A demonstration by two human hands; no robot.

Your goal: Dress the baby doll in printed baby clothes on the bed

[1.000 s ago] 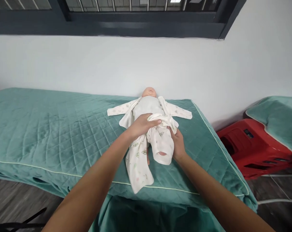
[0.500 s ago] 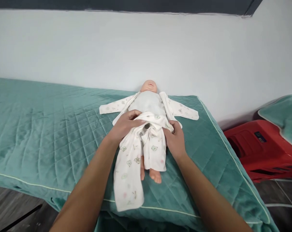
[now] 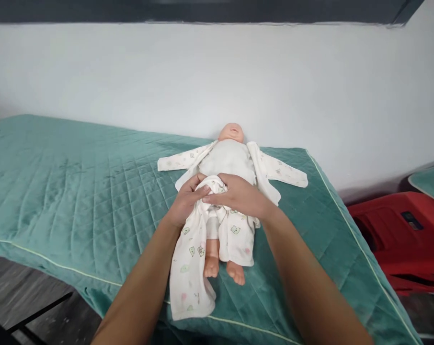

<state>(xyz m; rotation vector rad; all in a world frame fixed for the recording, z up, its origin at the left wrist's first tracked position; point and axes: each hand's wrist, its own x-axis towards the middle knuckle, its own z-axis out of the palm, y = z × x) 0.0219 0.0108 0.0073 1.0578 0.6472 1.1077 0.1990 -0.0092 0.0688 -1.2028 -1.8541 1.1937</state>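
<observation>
A baby doll (image 3: 231,132) lies on its back, head towards the wall, in a whitish undergarment. A white printed jacket (image 3: 287,172) is spread open under it, sleeves flat to both sides. White printed baby pants (image 3: 188,282) cover the doll's leg on the right of the view; the other pant leg lies loose beside the doll's bare lower leg (image 3: 212,251). My left hand (image 3: 188,199) pinches the bunched waistband from the left. From the right, my right hand (image 3: 242,195) reaches across and grips the same bunched cloth, thumbs close together.
A teal quilted cover (image 3: 95,191) with pale piping lies over the bed. Behind it stands a white wall (image 3: 217,76). To the right is a red plastic stool or chair (image 3: 393,230), partly under another teal cloth (image 3: 432,182). A dark metal leg (image 3: 40,311) shows at lower left.
My right hand has moved left from the far side of the waistband to beside my left hand. The cloth is more bunched, and more of the bare leg shows. The view has shifted slightly.
</observation>
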